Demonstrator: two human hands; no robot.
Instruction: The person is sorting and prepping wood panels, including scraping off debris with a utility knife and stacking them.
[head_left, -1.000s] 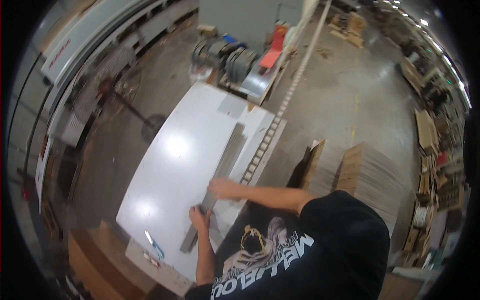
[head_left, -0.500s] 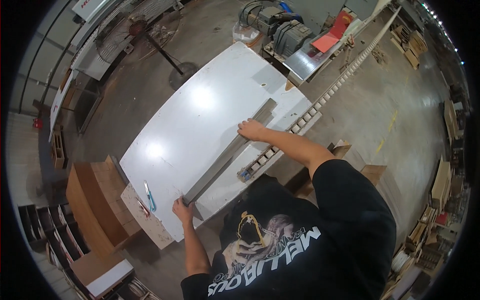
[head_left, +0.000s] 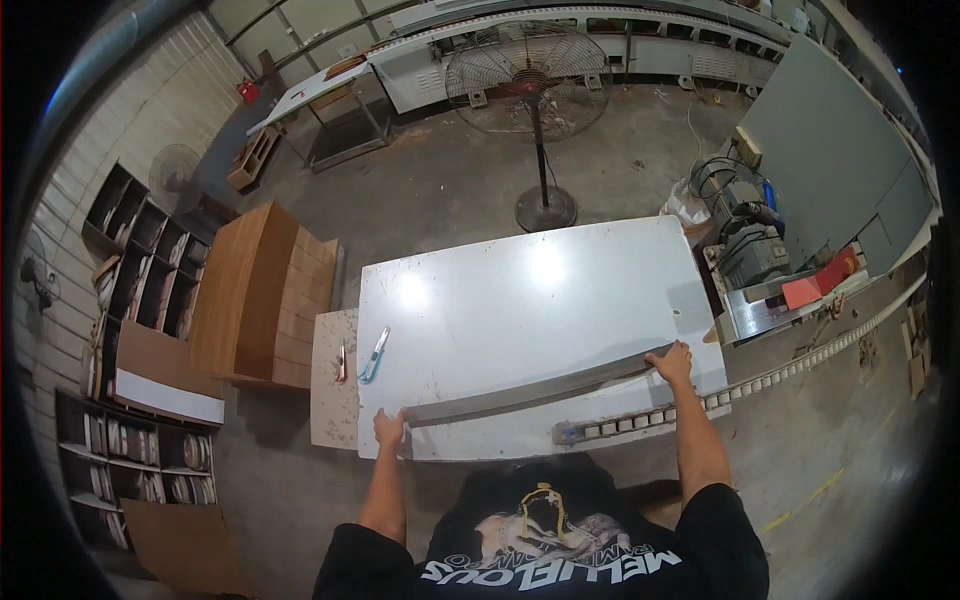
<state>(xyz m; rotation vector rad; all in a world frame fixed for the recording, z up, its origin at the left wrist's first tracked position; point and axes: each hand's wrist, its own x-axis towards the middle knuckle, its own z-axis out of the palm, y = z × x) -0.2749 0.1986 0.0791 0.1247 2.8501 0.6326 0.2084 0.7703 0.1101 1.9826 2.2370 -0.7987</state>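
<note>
A long, narrow grey strip of board (head_left: pixel 530 390) lies along the near part of the white tabletop (head_left: pixel 480 310). My left hand (head_left: pixel 389 428) is closed on its left end, close to the table's front left corner. At the far end of the strip, my right hand (head_left: pixel 672 364) grips the right end, thumb toward the strip. To the left on the tabletop rest a light-blue utility knife (head_left: pixel 374 356) and, beside it on a speckled side board (head_left: pixel 330 415), a small red-handled tool (head_left: pixel 341 364).
A ribbed roller rail (head_left: pixel 660 414) runs along the front right edge. Beyond the table stands a pedestal fan (head_left: pixel 546 205). Motors (head_left: pixel 750 255) and a red piece (head_left: pixel 820 282) sit at the right. A wooden cabinet (head_left: pixel 235 295) and shelves of rolls (head_left: pixel 135 455) are at left.
The view has swung round, so the table now lies level before me. My right hand has slid from partway along the strip to its right end; my left hand stays at the left end.
</note>
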